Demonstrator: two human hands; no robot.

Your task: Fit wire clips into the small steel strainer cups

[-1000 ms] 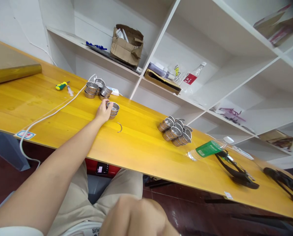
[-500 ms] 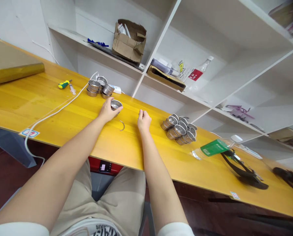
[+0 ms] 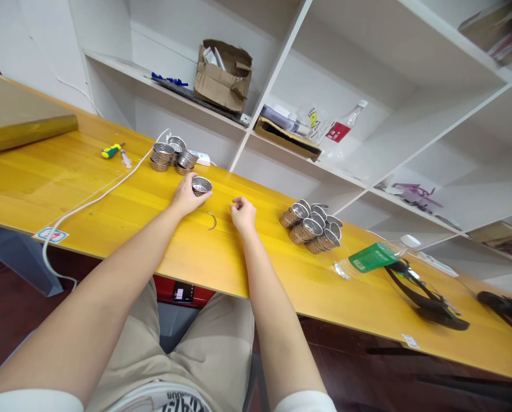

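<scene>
Gripping a perforated steel cup (image 3: pixel 202 186) rim-up, w/ thumb on the near side & fingers round the L wall, the L hand (image 3: pixel 186 195) is holding it just beyond the curved metal strip (image 3: pixel 213 221) and slightly to the strip's L. The strip is lying on the yellow table (image 3: pixel 195 252). R hand (image 3: pixel 243 214) is staying clear of the cup, near the strip on its R side, w/ fingers loosely curled; fingertips are showing too small, so can't tell if they're pinching anything. Farther beyond the strip & to its L, a small cup group (image 3: pixel 187 159) is standing beside a white plastic block (image 3: pixel 202 158). Well L of the strip, also beyond it, a yellow-green screwdriver (image 3: pixel 110 151) is lying next to a small pale tube (image 3: pixel 126 159). Well R of the strip, a bigger cup cluster (image 3: pixel 310 229) is standing packed tight, some cups stacked; a green-label bottle (image 3: pixel 372 257) is sitting farther R of the strip, w/ a black strapped item (image 3: pixel 429 306) lying past it.
</scene>
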